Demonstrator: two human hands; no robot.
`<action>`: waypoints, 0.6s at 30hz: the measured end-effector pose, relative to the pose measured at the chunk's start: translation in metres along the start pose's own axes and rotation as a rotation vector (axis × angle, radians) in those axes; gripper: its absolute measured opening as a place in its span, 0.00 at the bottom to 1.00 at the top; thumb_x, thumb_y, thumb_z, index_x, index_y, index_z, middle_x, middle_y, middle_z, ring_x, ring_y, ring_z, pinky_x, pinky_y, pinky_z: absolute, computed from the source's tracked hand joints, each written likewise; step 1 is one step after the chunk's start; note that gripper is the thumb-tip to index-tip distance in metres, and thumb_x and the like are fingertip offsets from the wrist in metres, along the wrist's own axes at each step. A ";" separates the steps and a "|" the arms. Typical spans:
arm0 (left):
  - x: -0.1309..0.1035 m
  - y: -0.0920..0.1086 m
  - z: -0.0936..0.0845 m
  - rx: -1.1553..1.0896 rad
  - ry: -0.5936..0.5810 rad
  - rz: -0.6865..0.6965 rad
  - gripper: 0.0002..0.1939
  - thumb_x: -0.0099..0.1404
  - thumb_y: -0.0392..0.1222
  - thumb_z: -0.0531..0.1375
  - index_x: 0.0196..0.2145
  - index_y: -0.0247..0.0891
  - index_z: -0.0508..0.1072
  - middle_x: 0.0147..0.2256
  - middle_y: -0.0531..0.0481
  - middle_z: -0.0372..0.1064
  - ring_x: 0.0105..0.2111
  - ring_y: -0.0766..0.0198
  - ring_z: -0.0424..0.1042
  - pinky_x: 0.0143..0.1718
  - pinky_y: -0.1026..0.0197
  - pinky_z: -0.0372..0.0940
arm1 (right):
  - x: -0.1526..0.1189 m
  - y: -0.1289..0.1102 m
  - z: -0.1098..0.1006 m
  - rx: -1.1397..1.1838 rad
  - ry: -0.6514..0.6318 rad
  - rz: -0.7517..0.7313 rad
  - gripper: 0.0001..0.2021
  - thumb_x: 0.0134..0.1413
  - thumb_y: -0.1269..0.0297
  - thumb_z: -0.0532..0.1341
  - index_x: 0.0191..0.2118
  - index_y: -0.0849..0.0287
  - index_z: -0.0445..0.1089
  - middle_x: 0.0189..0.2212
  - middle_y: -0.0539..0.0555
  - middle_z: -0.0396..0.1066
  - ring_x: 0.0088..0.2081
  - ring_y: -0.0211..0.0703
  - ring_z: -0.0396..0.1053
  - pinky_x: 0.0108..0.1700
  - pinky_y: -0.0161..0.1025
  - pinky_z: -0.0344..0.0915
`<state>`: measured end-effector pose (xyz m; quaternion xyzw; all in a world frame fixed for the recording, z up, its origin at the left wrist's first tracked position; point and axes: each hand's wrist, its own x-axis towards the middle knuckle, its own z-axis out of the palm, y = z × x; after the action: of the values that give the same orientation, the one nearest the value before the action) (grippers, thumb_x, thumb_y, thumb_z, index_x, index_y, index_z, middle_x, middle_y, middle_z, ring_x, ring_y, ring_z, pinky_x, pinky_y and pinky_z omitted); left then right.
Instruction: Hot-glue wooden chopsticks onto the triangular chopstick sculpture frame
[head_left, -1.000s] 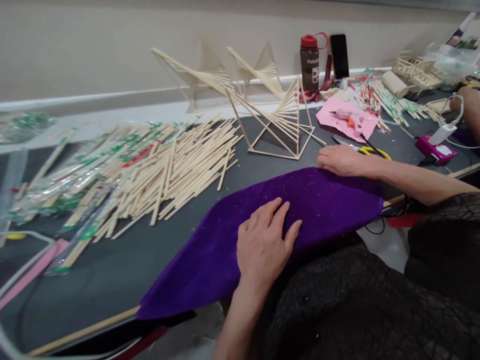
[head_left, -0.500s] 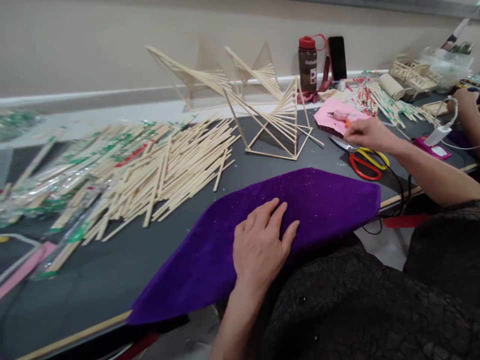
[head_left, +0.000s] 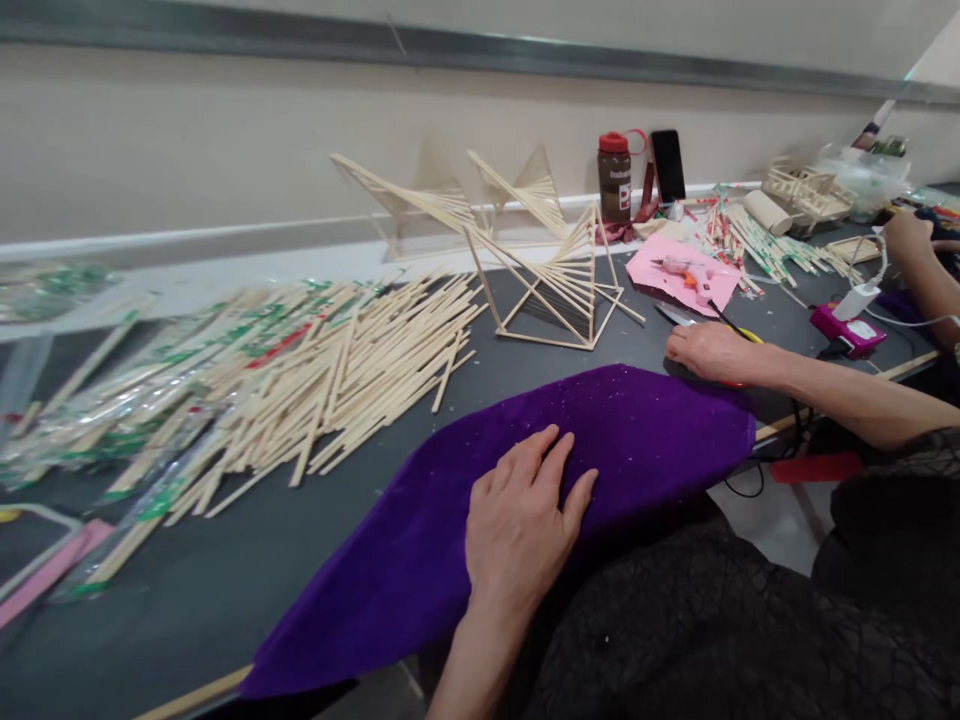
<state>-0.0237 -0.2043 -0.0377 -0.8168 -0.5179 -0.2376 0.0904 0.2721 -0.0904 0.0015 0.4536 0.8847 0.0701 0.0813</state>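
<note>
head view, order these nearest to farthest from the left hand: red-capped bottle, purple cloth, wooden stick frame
1. Purple cloth: directly under the left hand, touching it.
2. Wooden stick frame: beyond the cloth, ahead of the hand.
3. Red-capped bottle: farthest back, behind the frame's right end.
</note>
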 end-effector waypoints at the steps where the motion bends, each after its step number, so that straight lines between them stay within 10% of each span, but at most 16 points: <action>1: 0.000 0.000 0.000 0.007 0.001 0.001 0.20 0.69 0.49 0.53 0.50 0.36 0.75 0.51 0.40 0.73 0.48 0.48 0.72 0.42 0.49 0.65 | 0.003 0.001 0.001 0.025 0.011 0.016 0.12 0.62 0.71 0.51 0.42 0.62 0.72 0.39 0.60 0.73 0.35 0.45 0.69 0.33 0.39 0.55; 10: -0.002 -0.002 0.001 -0.016 0.012 -0.002 0.19 0.68 0.48 0.54 0.50 0.38 0.76 0.51 0.40 0.73 0.49 0.49 0.72 0.43 0.49 0.66 | 0.083 0.069 -0.035 0.311 0.431 0.403 0.10 0.59 0.71 0.53 0.36 0.62 0.72 0.36 0.58 0.75 0.36 0.45 0.67 0.37 0.39 0.58; 18: -0.005 -0.005 0.000 0.021 0.077 0.071 0.17 0.68 0.46 0.56 0.48 0.34 0.75 0.49 0.39 0.74 0.47 0.50 0.73 0.43 0.51 0.65 | 0.165 0.131 -0.052 0.515 0.393 0.499 0.10 0.56 0.78 0.54 0.39 0.70 0.71 0.29 0.55 0.72 0.34 0.35 0.63 0.41 0.34 0.56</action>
<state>-0.0297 -0.2059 -0.0404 -0.8240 -0.4872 -0.2599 0.1272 0.2697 0.1168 0.0647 0.6377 0.7349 -0.0508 -0.2249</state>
